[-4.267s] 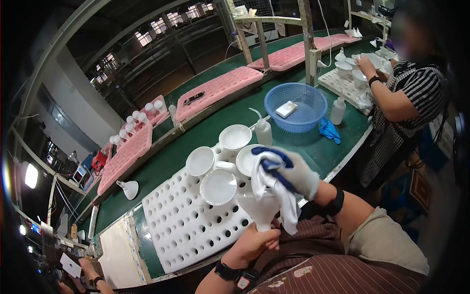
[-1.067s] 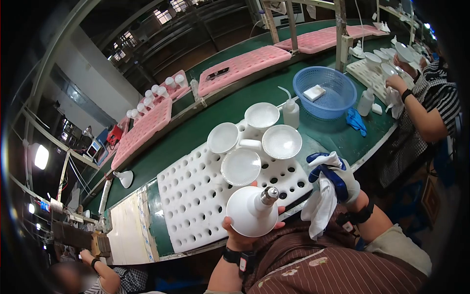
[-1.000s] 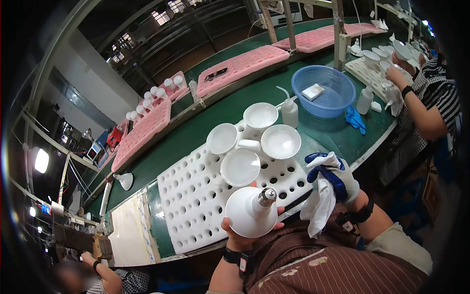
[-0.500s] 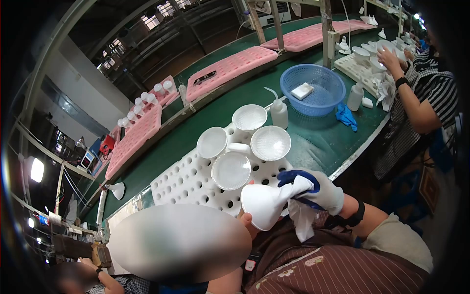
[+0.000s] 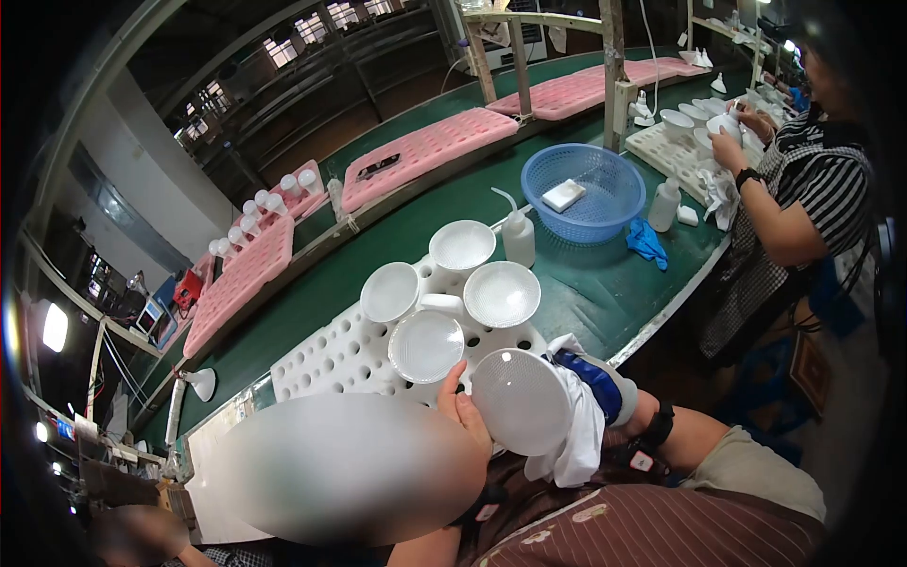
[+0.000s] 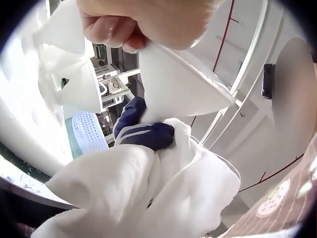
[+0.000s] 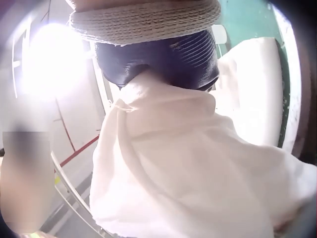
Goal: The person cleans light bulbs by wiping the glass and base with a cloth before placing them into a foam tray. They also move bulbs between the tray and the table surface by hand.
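Note:
A white cone-shaped lamp (image 5: 521,401) has its round ribbed face turned up towards the head camera. My bare left hand (image 5: 468,422) grips it from the left; in the left wrist view that hand (image 6: 148,22) has curled fingers at the white cone (image 6: 173,87). On the lamp's right side my gloved right hand (image 5: 595,383) holds a white cloth (image 5: 574,435) against it. Blue glove fingers (image 6: 143,135) pinch the cloth (image 6: 148,183) under the cone. The cloth (image 7: 173,158) hangs from the right hand (image 7: 158,59) in the right wrist view, hiding its fingertips.
Several white lamps (image 5: 426,347) stand face up on a white perforated board (image 5: 326,354). Behind are a squeeze bottle (image 5: 519,239), a blue basket (image 5: 583,227) and a blue glove (image 5: 647,246). Pink perforated boards (image 5: 430,156) line the back. Another person (image 5: 803,189) works at the right.
The lamp has turned from lying sideways to showing its round face upward. My right hand with the cloth has gone from the narrow end to the lamp's right side. The head view has shifted.

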### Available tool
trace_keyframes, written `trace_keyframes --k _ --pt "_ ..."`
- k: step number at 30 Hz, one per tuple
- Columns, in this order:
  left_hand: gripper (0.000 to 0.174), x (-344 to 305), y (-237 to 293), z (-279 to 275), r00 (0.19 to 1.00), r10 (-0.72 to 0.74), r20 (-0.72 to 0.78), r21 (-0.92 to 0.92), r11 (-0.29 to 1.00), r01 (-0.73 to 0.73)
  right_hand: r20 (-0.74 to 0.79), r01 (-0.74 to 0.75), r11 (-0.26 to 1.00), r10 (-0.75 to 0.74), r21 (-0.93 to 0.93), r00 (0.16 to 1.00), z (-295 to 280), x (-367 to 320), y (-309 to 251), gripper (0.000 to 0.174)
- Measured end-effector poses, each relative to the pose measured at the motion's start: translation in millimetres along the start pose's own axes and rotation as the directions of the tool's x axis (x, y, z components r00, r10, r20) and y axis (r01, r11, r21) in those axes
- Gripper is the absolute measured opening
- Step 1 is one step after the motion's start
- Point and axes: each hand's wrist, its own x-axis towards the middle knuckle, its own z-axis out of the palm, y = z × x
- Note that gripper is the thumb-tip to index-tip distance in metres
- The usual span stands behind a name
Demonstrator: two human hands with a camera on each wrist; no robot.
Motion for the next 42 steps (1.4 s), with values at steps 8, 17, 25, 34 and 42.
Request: trace_keyframes --k 8,17,25,34,42 --pt "0.035 1.7 -28.0 -9.4 0.992 -0.119 0.043 -0.060 0.991 0.122 -0.166 -0.031 0.980 0.064 0.195 0.984 -14.3 -1.0 -19.7 0.024" --pt "0.050 1.8 -13.7 -12.5 0.980 0.114 0.164 0.246 0.957 -0.153 -0.125 -0.076 0.814 0.004 -0.575 0.992 8.7 35.8 -64.6 0.050" --pt "0.030 15.0 -7.0 -0.6 0.985 0.055 0.163 0.364 0.925 -0.112 -0.109 0.058 0.961 -0.091 -0.271 0.990 -10.3 41.4 -46.5 0.038" --pt "0.017 25.0 -21.6 -13.9 0.954 -0.299 -0.014 -0.142 0.945 0.294 -0.356 0.078 0.932 -0.212 -0.355 0.910 -38.9 15.5 -38.7 0.020" --pt "0.027 12.5 -29.0 27.9 0.609 -0.632 0.479 -0.741 0.081 0.667 -0.315 0.068 0.993 -0.095 -0.097 0.944 27.1 30.4 -61.7 0.041"
